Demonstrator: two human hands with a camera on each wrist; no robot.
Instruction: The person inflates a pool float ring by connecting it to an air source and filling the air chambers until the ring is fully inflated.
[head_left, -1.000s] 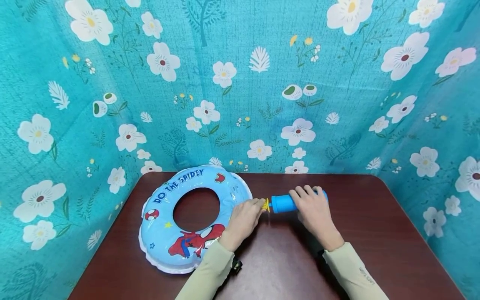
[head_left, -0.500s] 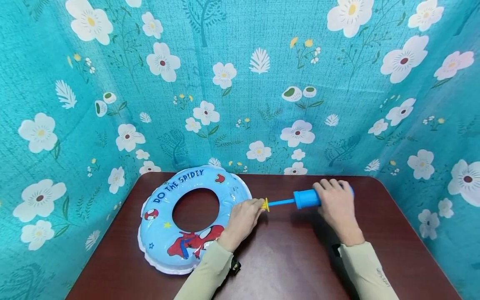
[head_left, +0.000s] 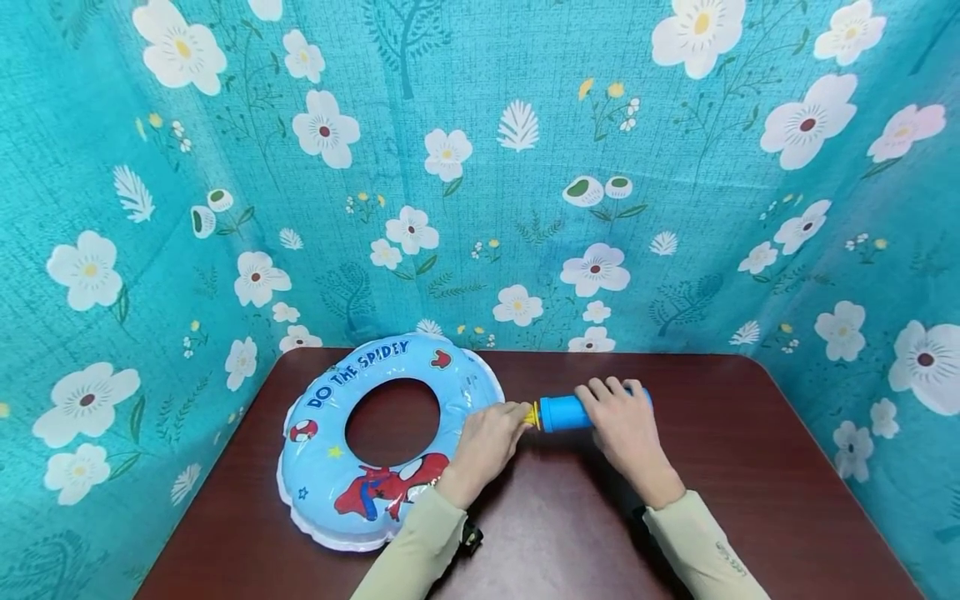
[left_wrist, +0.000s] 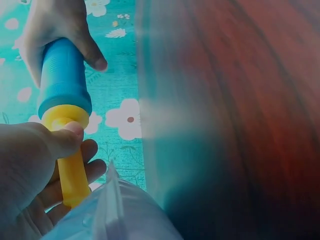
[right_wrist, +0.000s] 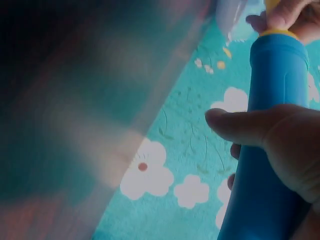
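A blue hand pump (head_left: 561,413) with a yellow nozzle end (left_wrist: 73,175) spans the space between my two hands. My left hand (head_left: 486,442) pinches the yellow part, thumb on top and fingers curled beneath, right beside the swim ring. My right hand (head_left: 624,425) wraps round the blue barrel (right_wrist: 277,80), its thumb lying across it in the right wrist view. The yellow flange sits right at the barrel's end, with no blue rod showing. The light blue inflatable swim ring (head_left: 315,454), printed with red cartoon figures, lies flat left of the hands; its edge is close under my left hand.
A dark reddish-brown table (head_left: 570,533) carries everything. Behind and on both sides hangs a turquoise curtain (head_left: 480,217) with white flowers, meeting the table's back edge. A black strap piece (head_left: 471,535) shows under my left cuff.
My right hand drew the blue barrel right, exposing a thin blue rod, then brought it back left against the yellow part. My left hand and the swim ring stayed almost still.
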